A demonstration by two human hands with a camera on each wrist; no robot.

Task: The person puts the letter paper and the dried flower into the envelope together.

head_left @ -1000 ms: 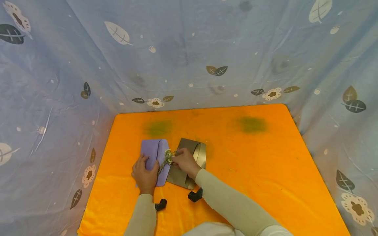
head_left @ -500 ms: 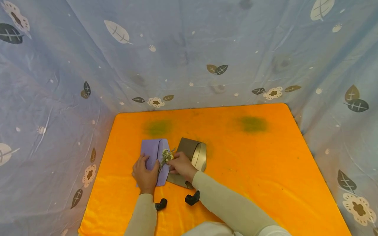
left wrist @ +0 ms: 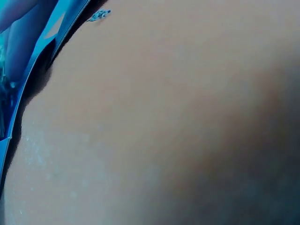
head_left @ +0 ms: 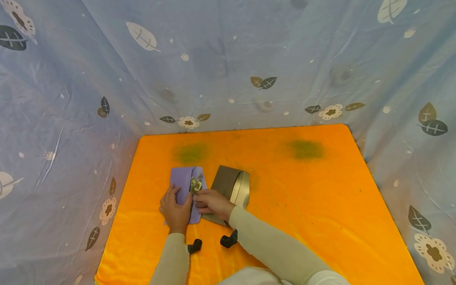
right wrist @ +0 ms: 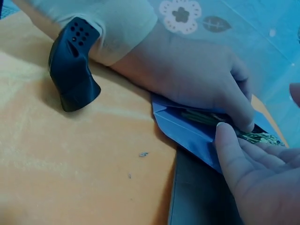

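A purple envelope (head_left: 181, 177) lies with its flap spread to the right. My left hand (head_left: 175, 209) holds it, fingers on the front panel and thumb at the opening. A small bunch of dried flowers (head_left: 196, 185) sits along that opening, pale blooms at the far end. Beside the blooms, my right hand (head_left: 215, 203) has its fingers fairly straight over the flap. The right wrist view shows green stems inside the envelope mouth (right wrist: 187, 133), between the left thumb and the right hand (right wrist: 267, 187). Skin fills most of the left wrist view.
A brown envelope (head_left: 226, 180) with a shiny gold flap lies under the right forearm side, partly beneath the purple flap. An orange cloth (head_left: 303, 198) covers the table. Blue patterned curtains (head_left: 221, 59) enclose it at the back and sides. Small crumbs (right wrist: 143, 153) lie on the cloth.
The right hand has moved left, bringing the dried flowers from above the flap's edge to the purple envelope's opening; its pinch on them has loosened. The left hand stays in place.
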